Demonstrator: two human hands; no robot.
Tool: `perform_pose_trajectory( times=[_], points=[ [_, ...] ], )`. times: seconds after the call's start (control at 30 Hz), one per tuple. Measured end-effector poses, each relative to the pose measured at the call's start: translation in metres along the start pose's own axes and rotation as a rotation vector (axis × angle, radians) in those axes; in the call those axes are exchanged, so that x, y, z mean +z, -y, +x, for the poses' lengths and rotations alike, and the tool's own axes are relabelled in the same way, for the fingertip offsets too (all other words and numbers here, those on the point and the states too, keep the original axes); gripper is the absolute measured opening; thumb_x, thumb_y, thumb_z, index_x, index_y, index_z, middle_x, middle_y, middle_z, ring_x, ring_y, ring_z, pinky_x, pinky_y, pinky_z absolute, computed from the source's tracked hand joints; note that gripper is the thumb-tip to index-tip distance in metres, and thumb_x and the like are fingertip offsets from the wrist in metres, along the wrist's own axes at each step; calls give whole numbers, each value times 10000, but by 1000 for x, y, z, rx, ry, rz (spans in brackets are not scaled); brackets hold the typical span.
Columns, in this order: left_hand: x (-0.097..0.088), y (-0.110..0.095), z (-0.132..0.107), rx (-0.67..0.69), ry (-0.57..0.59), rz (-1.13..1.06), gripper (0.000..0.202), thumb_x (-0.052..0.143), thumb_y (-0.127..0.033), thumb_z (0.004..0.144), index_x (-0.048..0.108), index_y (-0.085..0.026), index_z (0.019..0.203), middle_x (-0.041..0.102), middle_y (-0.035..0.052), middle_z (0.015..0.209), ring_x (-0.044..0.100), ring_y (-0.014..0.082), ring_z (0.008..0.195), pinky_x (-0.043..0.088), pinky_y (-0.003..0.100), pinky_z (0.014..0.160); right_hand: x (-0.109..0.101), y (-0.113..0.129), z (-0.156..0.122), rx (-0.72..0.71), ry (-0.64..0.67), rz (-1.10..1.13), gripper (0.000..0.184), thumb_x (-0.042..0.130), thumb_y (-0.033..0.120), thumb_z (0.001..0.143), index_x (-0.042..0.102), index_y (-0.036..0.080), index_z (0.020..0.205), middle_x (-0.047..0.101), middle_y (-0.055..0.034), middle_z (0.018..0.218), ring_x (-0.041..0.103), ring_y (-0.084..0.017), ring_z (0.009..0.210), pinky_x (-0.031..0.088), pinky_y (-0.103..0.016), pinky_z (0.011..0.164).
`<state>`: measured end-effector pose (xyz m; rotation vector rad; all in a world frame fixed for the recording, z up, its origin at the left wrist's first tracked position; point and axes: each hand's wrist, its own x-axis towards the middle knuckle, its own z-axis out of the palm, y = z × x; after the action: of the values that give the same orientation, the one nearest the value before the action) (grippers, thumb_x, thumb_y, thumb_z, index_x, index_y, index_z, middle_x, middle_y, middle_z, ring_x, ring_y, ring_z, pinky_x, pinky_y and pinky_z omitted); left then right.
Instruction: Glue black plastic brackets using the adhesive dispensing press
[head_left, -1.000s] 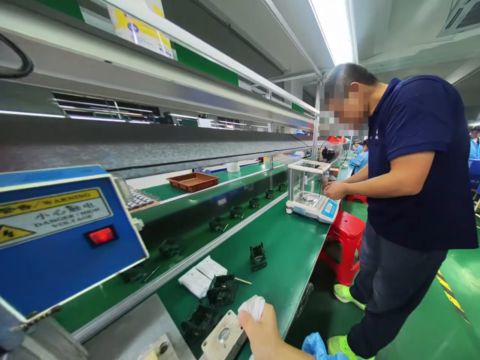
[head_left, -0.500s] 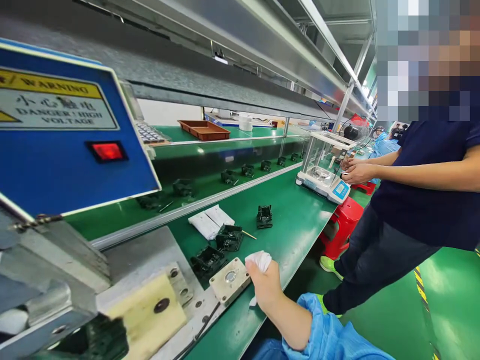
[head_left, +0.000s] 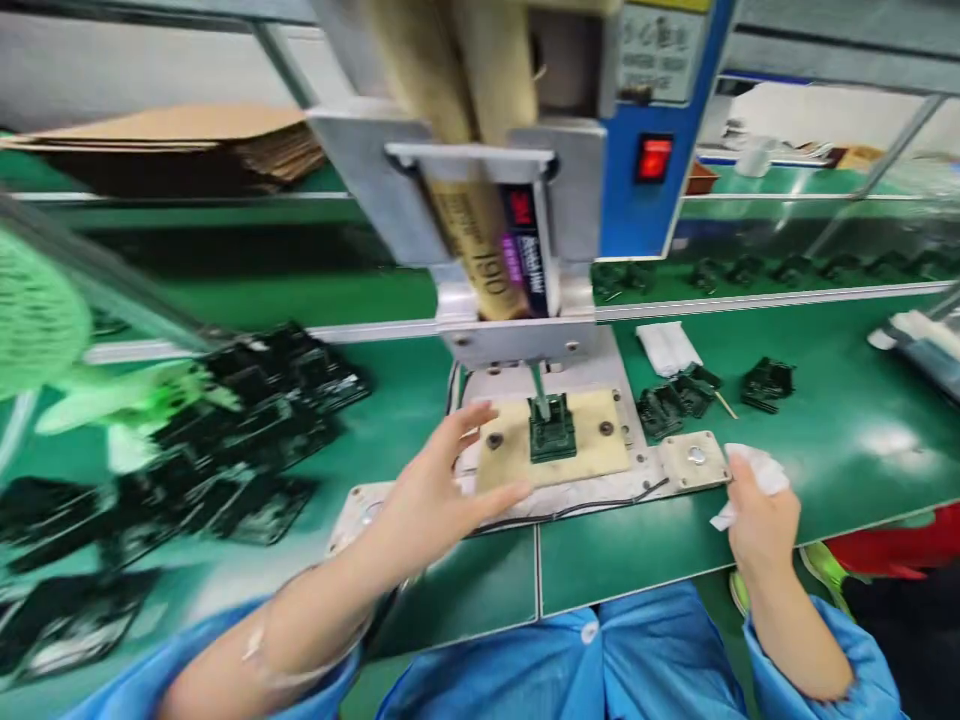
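My left hand (head_left: 454, 470) reaches over the cream fixture plate (head_left: 491, 470) with thumb and fingers spread, holding nothing. Just right of its fingertips a dark green circuit board assembly (head_left: 553, 435) sits on that plate, under the tip of a glue dispensing nozzle (head_left: 539, 385). In my right hand (head_left: 761, 515) a crumpled white wipe (head_left: 763, 470) is gripped. That hand rests beside the right button block (head_left: 694, 460), which has a round metal button. The left button block (head_left: 358, 510) is partly covered by my left forearm.
The dispensing machine (head_left: 517, 335) rises over the fixture. Several board assemblies (head_left: 247, 430) are piled at left near a green fan (head_left: 37, 320). At right lie more boards (head_left: 679, 395), a white packet (head_left: 667, 348) and a thin stick (head_left: 726, 404). A conveyor (head_left: 375, 290) runs behind.
My view has swung left from the scale and a standing co-worker to the machine. My left hand and the fixture's board now show. My right hand still grips the wipe.
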<state>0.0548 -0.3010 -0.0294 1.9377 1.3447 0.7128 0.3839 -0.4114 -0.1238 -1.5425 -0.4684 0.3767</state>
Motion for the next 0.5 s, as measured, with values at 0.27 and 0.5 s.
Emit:
perform_pose_trajectory(
  times=[0.27,0.5],
  points=[
    [24,-24,49,-76,273,-233,660,793,-441,681,539,-141,1212,638,156,1281,588,321,1235,420,501,1134,-5,8,-7,-7,13,38,418,836,483,737,546,186,682,437,63,562,375,-94,481,316,-242,433],
    [5,-34,27,-325,472,-569,543,853,-558,667,673,-154,982,705,60,996,657,216,947,533,320,878,0,14,-7,-13,15,72,433,859,462,706,525,188,692,424,64,580,342,-83,484,274,-237,414]
  ],
)
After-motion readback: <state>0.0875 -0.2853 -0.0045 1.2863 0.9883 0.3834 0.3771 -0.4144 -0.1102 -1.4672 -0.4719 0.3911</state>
